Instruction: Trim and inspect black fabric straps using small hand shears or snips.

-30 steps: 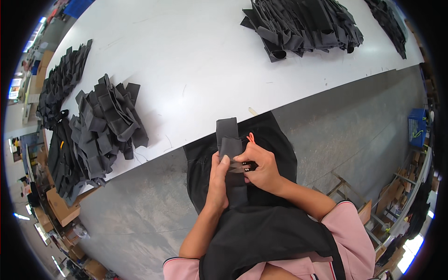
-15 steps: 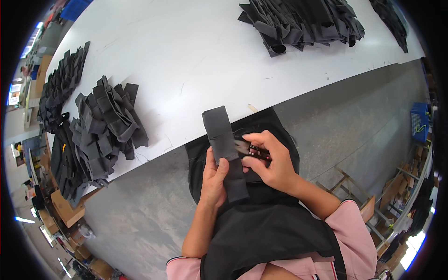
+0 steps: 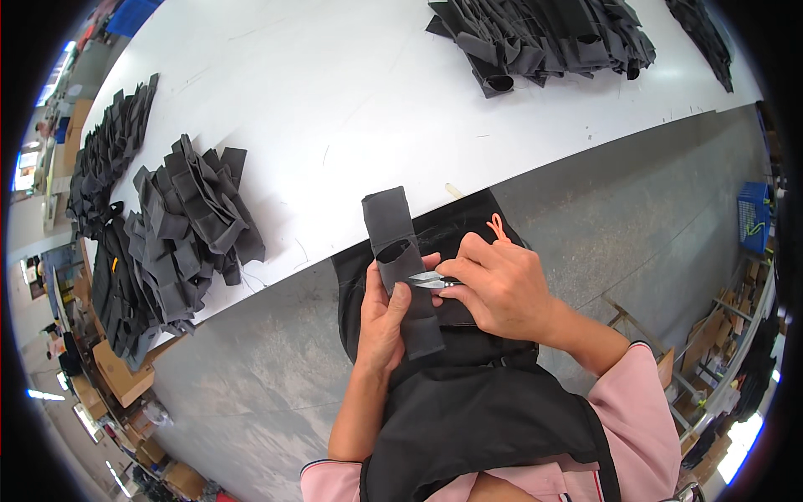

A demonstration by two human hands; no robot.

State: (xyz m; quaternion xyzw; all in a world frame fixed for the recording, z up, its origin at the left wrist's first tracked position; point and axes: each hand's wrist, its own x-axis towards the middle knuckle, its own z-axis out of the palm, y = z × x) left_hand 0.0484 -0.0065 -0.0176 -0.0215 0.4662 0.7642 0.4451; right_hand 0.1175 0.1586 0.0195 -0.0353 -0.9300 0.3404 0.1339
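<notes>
My left hand [image 3: 386, 311] is closed on a dark grey fabric strip [image 3: 387, 212], thumb on its front. The strip stands nearly upright over my lap, and a folded loop in its middle bulges open. Thread snips [image 3: 429, 280] are gripped in my right hand [image 3: 506, 284], their silvery blades pointing left against the strip's right edge beside the loop. An orange cord [image 3: 497, 224] sticks up behind my right knuckles. Part of the snips' handle is hidden by my fingers.
On the white table [image 3: 293, 109], heaps of grey fabric strips lie at left [image 3: 188, 226] and far right [image 3: 544, 42]. A black apron [image 3: 493, 410] covers my lap. A blue basket [image 3: 753, 217] and wooden frame [image 3: 623, 322] stand to the right, a cardboard box [image 3: 117, 372] to the left.
My right hand has turned over, bringing the snips' blades left to the strip's edge. The orange cord has come into sight. The strip's loop now gapes open; my left hand barely moved.
</notes>
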